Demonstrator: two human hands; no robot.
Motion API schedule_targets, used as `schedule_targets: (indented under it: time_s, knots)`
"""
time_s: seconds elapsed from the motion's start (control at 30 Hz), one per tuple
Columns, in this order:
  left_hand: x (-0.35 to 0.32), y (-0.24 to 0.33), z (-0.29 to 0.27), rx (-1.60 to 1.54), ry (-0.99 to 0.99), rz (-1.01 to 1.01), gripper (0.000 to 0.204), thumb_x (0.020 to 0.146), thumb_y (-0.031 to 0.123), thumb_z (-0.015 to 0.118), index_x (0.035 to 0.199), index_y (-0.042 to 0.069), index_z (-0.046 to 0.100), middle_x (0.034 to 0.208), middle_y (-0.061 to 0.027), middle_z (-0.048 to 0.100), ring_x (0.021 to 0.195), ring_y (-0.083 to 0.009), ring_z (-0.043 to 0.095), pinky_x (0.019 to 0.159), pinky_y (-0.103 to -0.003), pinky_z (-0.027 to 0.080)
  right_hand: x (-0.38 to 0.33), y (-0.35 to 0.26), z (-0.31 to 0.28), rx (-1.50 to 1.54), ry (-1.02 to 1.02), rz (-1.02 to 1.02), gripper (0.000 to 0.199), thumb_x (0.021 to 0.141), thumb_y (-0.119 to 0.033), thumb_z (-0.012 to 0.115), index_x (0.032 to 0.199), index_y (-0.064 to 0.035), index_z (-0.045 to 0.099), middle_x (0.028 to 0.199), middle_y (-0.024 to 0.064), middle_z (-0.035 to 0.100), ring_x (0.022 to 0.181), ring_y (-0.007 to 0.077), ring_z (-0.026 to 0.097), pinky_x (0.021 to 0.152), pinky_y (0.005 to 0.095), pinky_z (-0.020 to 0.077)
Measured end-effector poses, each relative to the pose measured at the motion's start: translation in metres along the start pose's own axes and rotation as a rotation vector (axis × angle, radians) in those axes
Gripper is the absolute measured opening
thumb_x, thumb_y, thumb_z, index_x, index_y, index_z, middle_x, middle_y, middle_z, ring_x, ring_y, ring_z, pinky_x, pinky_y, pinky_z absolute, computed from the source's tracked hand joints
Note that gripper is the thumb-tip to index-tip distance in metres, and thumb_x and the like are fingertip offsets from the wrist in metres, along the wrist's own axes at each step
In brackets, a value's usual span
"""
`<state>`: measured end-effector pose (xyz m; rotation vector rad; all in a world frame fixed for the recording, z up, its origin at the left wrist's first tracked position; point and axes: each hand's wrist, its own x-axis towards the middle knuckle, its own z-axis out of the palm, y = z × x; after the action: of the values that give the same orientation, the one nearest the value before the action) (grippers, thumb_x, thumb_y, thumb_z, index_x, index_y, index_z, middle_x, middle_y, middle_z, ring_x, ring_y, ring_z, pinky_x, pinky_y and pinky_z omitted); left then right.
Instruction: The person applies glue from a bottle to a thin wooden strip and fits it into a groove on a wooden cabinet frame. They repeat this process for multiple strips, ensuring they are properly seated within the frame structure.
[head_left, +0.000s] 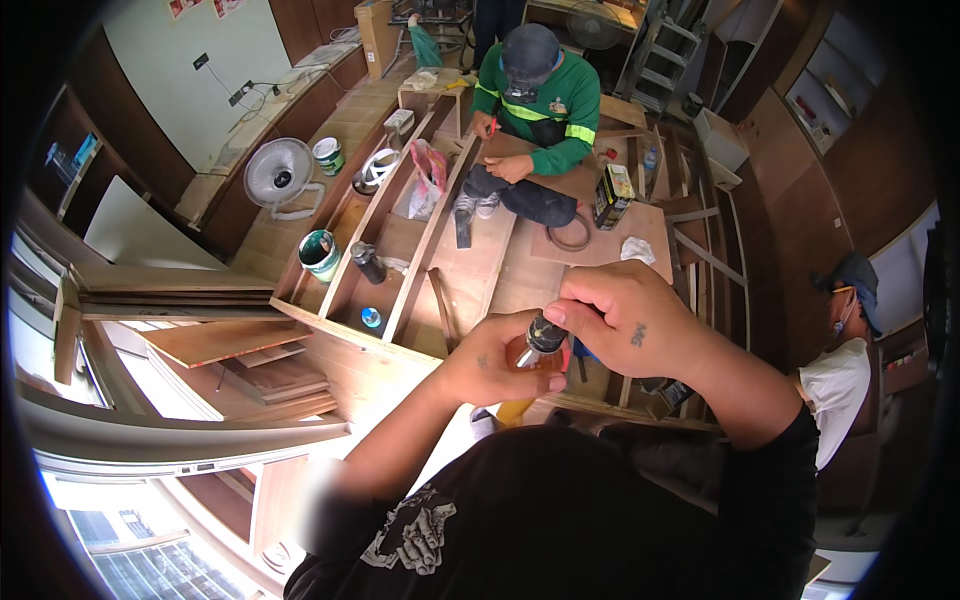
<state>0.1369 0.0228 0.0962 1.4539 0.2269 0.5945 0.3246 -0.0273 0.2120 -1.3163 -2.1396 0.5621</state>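
Close in front of my chest, my left hand (482, 365) is wrapped round a clear bottle (537, 359) with amber contents. My right hand (640, 318) comes over from the right, its thumb and fingers closed on the bottle's dark cap (544, 333). Much of the bottle is hidden by my fingers. Beyond my hands, a wooden frame (442, 240) with long slats and panels lies low. Near its front, a dark canister (368, 263) stands beside an open paint bucket (320, 256).
A person in green (545, 110) sits on the frame, holding a small red thing. Another person (838, 375) is at the right. Stacked boards (240, 345) lie left, a fan (280, 172) stands beyond, and a ladder (662, 65) is at the back.
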Motion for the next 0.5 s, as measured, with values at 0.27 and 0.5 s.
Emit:
schedule_targets:
  time_s: [0.27, 0.5]
  knots:
    - [-0.001, -0.004, 0.014, 1.036, 0.593, 0.327, 0.038, 0.071, 0.022, 0.080, 0.100, 0.005, 0.062, 0.090, -0.0115, 0.061, 0.079, -0.0328, 0.064, 0.067, -0.042, 0.053, 0.005, 0.006, 0.004, -0.249, 0.027, -0.022, 0.037, 0.095, -0.029, 0.065, 0.069, -0.0039, 0.056, 0.062, 0.0150, 0.058, 0.059, 0.0370, 0.059, 0.055, 0.0465, 0.0430]
    - [-0.007, -0.011, 0.010, 1.076, 0.640, 0.313, 0.039, 0.071, 0.022, 0.080, 0.101, 0.006, 0.062, 0.091, -0.0113, 0.061, 0.080, -0.0317, 0.064, 0.069, -0.041, 0.053, 0.020, -0.006, 0.001, -0.074, -0.243, 0.342, 0.046, 0.099, -0.032, 0.063, 0.066, -0.0010, 0.053, 0.058, 0.0177, 0.052, 0.056, 0.0396, 0.054, 0.054, 0.0461, 0.0405]
